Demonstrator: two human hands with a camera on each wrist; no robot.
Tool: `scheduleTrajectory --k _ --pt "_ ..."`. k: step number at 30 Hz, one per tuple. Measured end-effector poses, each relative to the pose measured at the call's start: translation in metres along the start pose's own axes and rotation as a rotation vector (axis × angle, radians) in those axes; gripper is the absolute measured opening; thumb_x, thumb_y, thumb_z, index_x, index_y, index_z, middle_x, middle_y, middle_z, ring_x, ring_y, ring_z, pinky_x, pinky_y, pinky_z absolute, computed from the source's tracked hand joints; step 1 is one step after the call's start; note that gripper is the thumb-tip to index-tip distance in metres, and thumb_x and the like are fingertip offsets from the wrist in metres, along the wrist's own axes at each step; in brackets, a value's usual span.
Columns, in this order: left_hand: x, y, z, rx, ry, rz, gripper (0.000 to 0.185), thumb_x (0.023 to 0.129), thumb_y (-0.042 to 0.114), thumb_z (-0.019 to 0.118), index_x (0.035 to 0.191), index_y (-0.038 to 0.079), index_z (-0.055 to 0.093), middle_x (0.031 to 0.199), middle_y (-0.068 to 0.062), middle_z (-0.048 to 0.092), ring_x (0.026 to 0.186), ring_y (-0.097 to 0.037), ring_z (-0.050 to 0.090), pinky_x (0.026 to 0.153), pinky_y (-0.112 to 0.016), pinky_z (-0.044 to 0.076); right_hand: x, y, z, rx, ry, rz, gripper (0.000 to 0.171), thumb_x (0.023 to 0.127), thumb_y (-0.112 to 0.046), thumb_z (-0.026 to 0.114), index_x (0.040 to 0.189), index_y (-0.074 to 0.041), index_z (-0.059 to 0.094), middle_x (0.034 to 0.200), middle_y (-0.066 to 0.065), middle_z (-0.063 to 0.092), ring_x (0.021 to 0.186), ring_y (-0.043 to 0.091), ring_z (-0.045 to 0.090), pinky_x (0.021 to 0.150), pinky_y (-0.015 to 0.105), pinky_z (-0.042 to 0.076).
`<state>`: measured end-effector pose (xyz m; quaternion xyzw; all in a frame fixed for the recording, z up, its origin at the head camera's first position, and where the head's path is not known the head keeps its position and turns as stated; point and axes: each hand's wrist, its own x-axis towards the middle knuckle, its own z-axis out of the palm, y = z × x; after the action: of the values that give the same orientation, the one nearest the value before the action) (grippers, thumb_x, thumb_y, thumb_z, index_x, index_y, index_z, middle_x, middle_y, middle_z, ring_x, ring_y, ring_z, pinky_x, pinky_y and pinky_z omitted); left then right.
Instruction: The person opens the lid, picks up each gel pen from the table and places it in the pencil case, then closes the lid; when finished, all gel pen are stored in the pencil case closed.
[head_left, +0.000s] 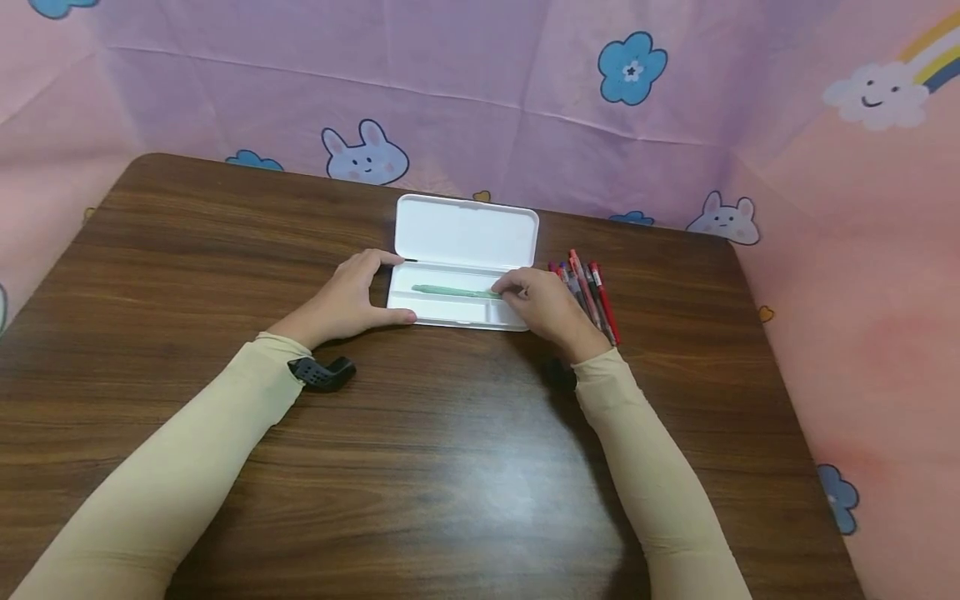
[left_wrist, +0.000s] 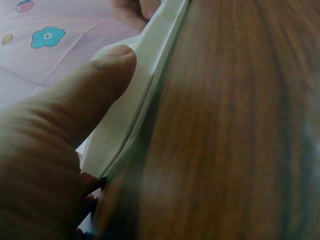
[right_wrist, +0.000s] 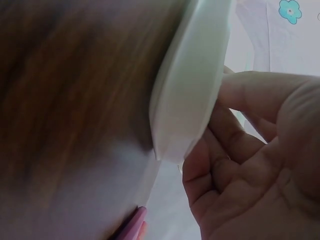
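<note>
A white pencil case point(head_left: 465, 232) stands with its lid raised at the back, and a green pen point(head_left: 450, 291) lies lengthwise inside its longer rear compartment. My left hand point(head_left: 347, 302) grips the left end of the case between the thumb at the front edge and fingers at the rear corner. In the left wrist view the thumb point(left_wrist: 107, 70) presses against the front wall. With bent fingers and thumb, my right hand point(head_left: 546, 307) pinches the pen's right end inside the case. The right wrist view has the case's end wall point(right_wrist: 190, 85) covering those fingertips.
Right of the case, beside the right hand, several pens point(head_left: 592, 292) lie in a bunch, red and dark ones among them. The brown wooden table point(head_left: 420, 467) ends at a patterned cloth backdrop point(head_left: 465, 92). A black strap point(head_left: 324, 374) sits at the left wrist.
</note>
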<state>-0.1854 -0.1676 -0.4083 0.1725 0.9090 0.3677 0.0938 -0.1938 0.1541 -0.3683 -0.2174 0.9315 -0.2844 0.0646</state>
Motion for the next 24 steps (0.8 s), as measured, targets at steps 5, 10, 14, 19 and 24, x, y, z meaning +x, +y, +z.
scheduleTrajectory --k 5,10,14,19,24 --pt "0.001 -0.003 -0.003 0.013 -0.004 -0.011 0.098 0.081 0.058 0.084 0.154 0.01 0.04 0.159 -0.015 0.037 0.15 -0.039 0.027 0.119 -0.064 0.025 0.003 -0.001 0.001 0.002 -0.022 0.031 0.018 0.1 -0.007 0.066 0.113 -0.008 0.079 0.121 0.009 0.074 0.114 0.024 0.066 0.101 0.042 0.052" --pt "0.003 -0.002 -0.005 0.012 -0.008 0.004 0.1 0.08 0.062 0.083 0.154 0.01 0.04 0.159 -0.014 0.038 0.15 -0.039 0.027 0.119 -0.064 0.026 0.002 -0.002 -0.002 0.018 -0.022 0.05 0.019 0.099 -0.005 0.066 0.113 -0.007 0.08 0.122 0.01 0.074 0.116 0.025 0.066 0.103 0.043 0.051" --pt "0.001 -0.001 -0.006 0.011 -0.003 -0.005 0.1 0.08 0.061 0.083 0.154 0.01 0.04 0.159 -0.014 0.038 0.15 -0.039 0.027 0.118 -0.064 0.027 0.003 -0.001 -0.001 0.043 -0.034 0.011 0.02 0.1 -0.003 0.064 0.114 -0.005 0.078 0.123 0.013 0.073 0.119 0.027 0.065 0.105 0.043 0.05" --pt "-0.003 0.0 -0.005 0.009 -0.006 -0.021 0.099 0.08 0.059 0.083 0.154 0.01 0.04 0.16 -0.015 0.036 0.15 -0.04 0.026 0.118 -0.066 0.026 0.003 0.002 0.0 0.02 -0.074 -0.063 0.025 0.101 -0.002 0.06 0.119 -0.004 0.077 0.125 0.014 0.072 0.122 0.028 0.064 0.108 0.042 0.048" --pt "-0.001 0.001 0.0 0.001 0.002 -0.008 0.098 0.081 0.057 0.084 0.154 0.008 0.04 0.159 -0.016 0.038 0.15 -0.04 0.027 0.12 -0.064 0.024 0.002 0.009 -0.003 -0.029 -0.091 -0.152 0.029 0.102 0.001 0.056 0.121 -0.006 0.077 0.12 0.015 0.072 0.116 0.03 0.064 0.103 0.044 0.05"
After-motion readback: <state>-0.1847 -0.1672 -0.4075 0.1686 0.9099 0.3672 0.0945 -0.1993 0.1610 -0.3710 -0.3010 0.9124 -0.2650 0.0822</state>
